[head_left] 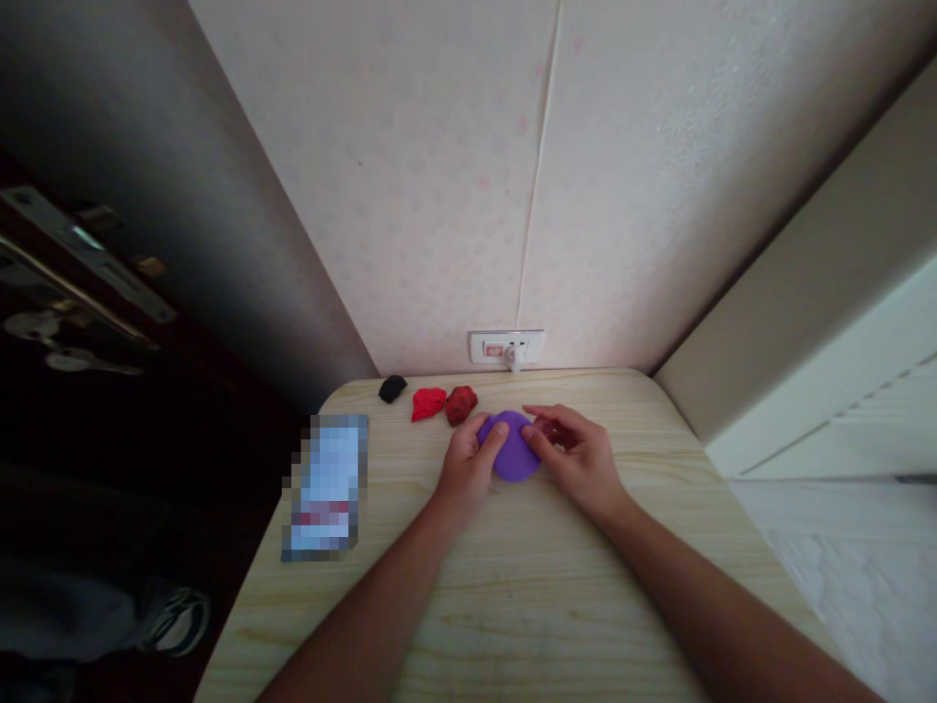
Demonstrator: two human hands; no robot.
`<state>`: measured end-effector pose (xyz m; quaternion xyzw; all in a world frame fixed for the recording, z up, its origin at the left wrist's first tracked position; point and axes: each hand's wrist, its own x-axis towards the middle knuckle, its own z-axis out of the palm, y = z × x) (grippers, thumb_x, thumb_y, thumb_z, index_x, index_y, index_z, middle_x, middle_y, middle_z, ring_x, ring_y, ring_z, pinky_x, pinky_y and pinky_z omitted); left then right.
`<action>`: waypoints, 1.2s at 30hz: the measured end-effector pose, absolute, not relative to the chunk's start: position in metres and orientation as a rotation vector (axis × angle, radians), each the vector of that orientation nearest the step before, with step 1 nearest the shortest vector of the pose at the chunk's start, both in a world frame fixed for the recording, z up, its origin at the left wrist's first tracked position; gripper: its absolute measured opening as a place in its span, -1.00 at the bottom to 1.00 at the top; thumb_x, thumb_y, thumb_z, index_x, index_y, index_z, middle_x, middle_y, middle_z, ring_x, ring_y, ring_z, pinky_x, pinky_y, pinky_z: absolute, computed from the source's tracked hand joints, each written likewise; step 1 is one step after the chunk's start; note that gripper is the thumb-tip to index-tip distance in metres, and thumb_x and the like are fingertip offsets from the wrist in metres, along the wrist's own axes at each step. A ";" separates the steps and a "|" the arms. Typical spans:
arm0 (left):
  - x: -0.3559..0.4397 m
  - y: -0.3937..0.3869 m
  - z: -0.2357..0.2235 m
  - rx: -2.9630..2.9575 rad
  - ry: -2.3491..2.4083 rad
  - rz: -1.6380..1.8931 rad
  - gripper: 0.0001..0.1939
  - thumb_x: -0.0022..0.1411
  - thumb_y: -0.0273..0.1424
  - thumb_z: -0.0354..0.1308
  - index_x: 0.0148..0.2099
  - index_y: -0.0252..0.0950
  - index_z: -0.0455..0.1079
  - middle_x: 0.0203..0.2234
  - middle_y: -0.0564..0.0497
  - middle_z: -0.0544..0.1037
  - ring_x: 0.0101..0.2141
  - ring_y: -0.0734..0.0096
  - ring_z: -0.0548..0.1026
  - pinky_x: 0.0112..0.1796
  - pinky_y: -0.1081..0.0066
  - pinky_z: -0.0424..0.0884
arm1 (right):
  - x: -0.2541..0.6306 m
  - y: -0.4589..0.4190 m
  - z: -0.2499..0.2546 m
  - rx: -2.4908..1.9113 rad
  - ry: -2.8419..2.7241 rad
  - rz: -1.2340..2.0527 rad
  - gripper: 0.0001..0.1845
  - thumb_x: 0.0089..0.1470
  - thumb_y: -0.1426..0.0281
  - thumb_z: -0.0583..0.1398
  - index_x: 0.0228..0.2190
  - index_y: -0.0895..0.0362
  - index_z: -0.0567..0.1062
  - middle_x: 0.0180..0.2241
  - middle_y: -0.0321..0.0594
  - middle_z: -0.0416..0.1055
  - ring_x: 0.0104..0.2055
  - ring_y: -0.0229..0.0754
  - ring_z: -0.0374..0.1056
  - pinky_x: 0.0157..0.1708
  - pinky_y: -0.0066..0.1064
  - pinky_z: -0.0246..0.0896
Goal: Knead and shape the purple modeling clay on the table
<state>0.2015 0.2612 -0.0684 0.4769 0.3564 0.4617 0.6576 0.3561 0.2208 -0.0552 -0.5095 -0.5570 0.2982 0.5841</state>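
A flat, round purple disc (515, 459), which looks like modelling clay, is held over the wooden tabletop between my two hands. My left hand (468, 459) grips its left side, the thumb lying across the upper face. On the opposite edge, the thumb of my right hand (578, 454) presses the disc, with the other fingers curled behind and partly hidden. Just beyond my left hand sit a dark red mottled lump (461, 404) and a bright red lump (428, 403). Farther left lies a small black lump (393, 389).
The pale wooden table (512, 605) stands against a papered wall. A blurred-out phone-like slab (326, 488) lies at its left edge. Above the back edge is a wall socket (507, 348) with a plug. A dark door with keys (80, 356) is at left, a white cabinet (827, 322) at right.
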 end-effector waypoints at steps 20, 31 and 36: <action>0.202 0.260 -0.063 1.069 0.719 0.980 -0.66 0.13 -0.15 0.37 -0.27 -0.32 0.44 -0.45 0.06 0.54 -0.47 0.51 0.45 -0.42 0.54 0.35 | 0.356 0.217 -0.053 -1.170 -1.399 0.720 -0.63 0.25 0.23 0.24 0.06 0.02 0.55 -0.35 -0.22 0.48 -0.41 -0.21 0.35 -0.46 -0.41 0.25; 0.199 0.257 -0.062 1.150 0.720 0.991 -0.72 0.19 -0.19 0.32 -0.25 -0.33 0.49 -0.46 0.06 0.50 -0.45 0.49 0.39 -0.42 0.52 0.30 | 0.356 0.218 -0.048 -1.157 -1.494 0.627 -0.75 0.26 0.29 0.24 -0.06 0.02 0.62 -0.27 -0.15 0.50 -0.33 -0.19 0.38 -0.42 -0.40 0.27; 0.199 0.258 -0.062 1.208 0.755 1.022 -0.73 0.21 -0.21 0.30 -0.32 -0.33 0.45 -0.50 0.09 0.44 -0.47 0.50 0.34 -0.44 0.52 0.25 | 0.357 0.219 -0.049 -1.135 -1.566 0.629 -0.79 0.26 0.33 0.23 -0.12 0.03 0.65 -0.35 -0.17 0.46 -0.33 -0.18 0.38 -0.40 -0.39 0.27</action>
